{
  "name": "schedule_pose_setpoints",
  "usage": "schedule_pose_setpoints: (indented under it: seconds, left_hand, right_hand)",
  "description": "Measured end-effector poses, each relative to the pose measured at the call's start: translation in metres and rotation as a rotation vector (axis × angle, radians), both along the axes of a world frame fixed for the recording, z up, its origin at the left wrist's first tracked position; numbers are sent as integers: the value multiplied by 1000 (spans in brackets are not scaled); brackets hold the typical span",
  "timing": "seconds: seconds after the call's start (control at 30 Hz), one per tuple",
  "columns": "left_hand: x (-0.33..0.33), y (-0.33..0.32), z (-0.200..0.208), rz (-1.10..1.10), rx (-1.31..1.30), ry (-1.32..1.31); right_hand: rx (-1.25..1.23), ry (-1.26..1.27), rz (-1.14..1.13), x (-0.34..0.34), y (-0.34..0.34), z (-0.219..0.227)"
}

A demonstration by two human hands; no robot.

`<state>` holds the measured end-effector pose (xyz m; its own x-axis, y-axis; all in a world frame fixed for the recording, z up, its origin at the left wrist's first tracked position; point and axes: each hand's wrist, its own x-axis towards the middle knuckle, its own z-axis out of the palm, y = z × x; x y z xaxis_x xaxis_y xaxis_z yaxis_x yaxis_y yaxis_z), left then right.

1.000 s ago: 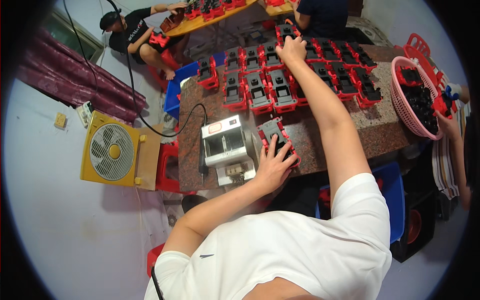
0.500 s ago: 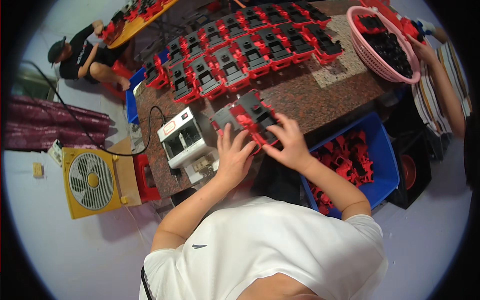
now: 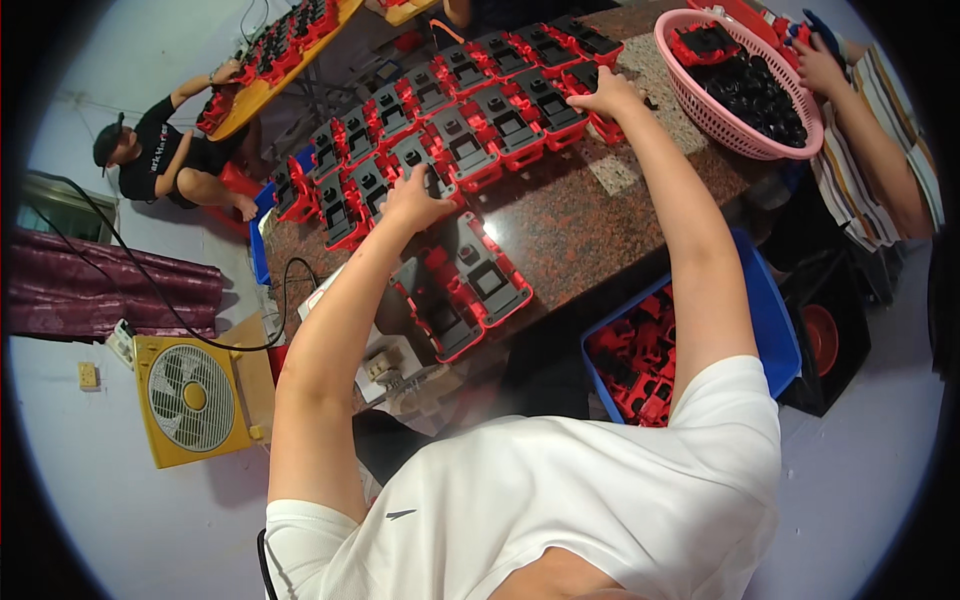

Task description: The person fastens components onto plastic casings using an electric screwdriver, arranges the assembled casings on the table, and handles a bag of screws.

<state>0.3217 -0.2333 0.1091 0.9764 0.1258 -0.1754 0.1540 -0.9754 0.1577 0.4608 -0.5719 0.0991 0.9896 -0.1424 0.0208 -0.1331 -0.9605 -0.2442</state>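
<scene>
Red-and-black plastic housings stand in two long rows on the speckled stone table (image 3: pixel 590 240). Over the near row, left of its middle, my left hand (image 3: pixel 412 204) has its fingers spread on one black-topped housing (image 3: pixel 410 158). My right hand (image 3: pixel 612 98) reaches to the row's right end, thumb and forefinger apart, against the end housing (image 3: pixel 582 76); its other fingers are partly hidden. Closer to me, two more housings lie side by side, a left one (image 3: pixel 440 318) and a right one (image 3: pixel 492 278), with neither hand on them.
A white boxy device (image 3: pixel 388 365) is mostly behind my left forearm. Red parts fill a blue bin (image 3: pixel 775 330) below the table's edge. A pink basket (image 3: pixel 690 100) holds black parts beside a co-worker's striped sleeve (image 3: pixel 880 150). A yellow fan (image 3: pixel 192 398) stands left; another person (image 3: pixel 150 150) sits far left.
Both hands have left the two near housings and stretched forward, the left to the near row and the right to its far right end. The two housings now lie untouched.
</scene>
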Motion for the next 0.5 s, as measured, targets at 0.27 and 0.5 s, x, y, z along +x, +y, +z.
schedule_pose_setpoints:
  seconds: [0.27, 0.5]
  left_hand:
    - [-2, -3, -9, -160, 24, -190]
    - [-2, -17, -3, -255, -28, -192]
  right_hand:
    - [142, -179, 105, 11, -21, -23]
    - [129, -151, 85, -14, -50, -19]
